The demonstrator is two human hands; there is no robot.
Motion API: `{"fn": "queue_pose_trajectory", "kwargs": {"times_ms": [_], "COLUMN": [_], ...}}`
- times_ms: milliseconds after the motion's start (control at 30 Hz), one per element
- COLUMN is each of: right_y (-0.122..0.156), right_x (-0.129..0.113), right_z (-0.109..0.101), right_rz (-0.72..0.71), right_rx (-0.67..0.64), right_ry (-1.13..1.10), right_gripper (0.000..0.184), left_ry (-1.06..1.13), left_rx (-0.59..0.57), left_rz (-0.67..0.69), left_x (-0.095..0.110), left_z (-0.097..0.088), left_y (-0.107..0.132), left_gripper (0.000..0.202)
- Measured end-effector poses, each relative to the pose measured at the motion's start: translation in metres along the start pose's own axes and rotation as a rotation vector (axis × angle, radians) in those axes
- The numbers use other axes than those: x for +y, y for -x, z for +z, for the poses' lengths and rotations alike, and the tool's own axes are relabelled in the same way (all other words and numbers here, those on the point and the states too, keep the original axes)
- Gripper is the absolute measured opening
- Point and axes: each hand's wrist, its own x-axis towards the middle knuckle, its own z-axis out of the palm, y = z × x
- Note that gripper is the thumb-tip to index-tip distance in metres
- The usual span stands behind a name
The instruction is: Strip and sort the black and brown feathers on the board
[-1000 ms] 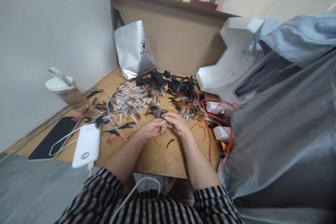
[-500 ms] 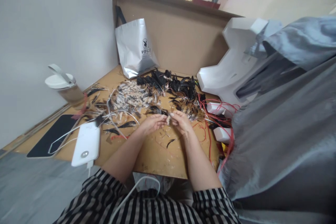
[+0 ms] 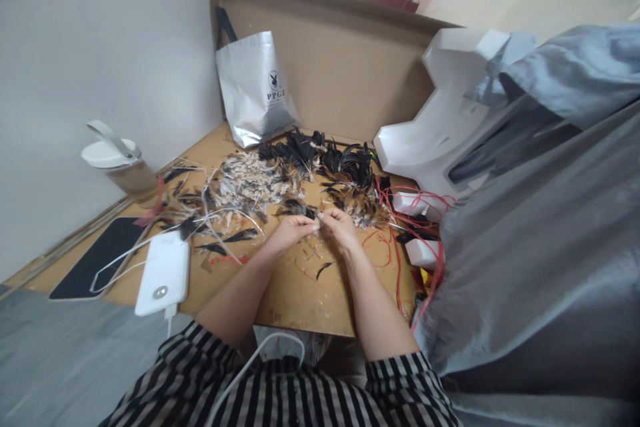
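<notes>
My left hand (image 3: 291,232) and my right hand (image 3: 340,228) meet over the middle of the table, thumbs and fingers pinched close together. Between them is a small feather bunch; its dark brown-black feathers (image 3: 296,208) stick out just beyond my left fingers, and its base is mostly hidden by the fingertips. Beyond my left hand lies a heap of pale fluffy feathers (image 3: 250,180). Black feathers (image 3: 345,163) are piled further back. Brown feathers (image 3: 357,203) lie beyond my right hand. One small dark feather (image 3: 324,269) rests on the table below the hands.
At left stand a lidded cup (image 3: 125,170), a dark tablet-like slab (image 3: 100,260) and a white power bank (image 3: 164,273) with cables. A silver bag (image 3: 255,93) leans at the back. Red cords (image 3: 399,267), white blocks (image 3: 425,253) and grey cloth (image 3: 525,260) border the right side.
My fingers have drawn closer together, and the pale fluffy bit seen between them before is now mostly covered. The view has shifted slightly.
</notes>
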Motion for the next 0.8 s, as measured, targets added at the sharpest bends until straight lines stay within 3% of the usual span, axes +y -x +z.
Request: {"fn": "queue_pose_trajectory", "kwargs": {"times_ms": [300,800], "right_y": [0.000,-0.007], "right_x": [0.002,0.011], "right_z": [-0.002,-0.009], "right_rz": [0.069,-0.079], "right_rx": [-0.079,-0.046], "right_ry": [0.006,0.202], "right_gripper": [0.035,0.024], "left_ry": [0.003,-0.011], "left_rx": [0.012,0.094], "left_rz": [0.028,0.030], "left_x": [0.001,-0.004], "left_z": [-0.002,-0.004], "left_y": [0.000,-0.004], "left_gripper": [0.023,0.022]}}
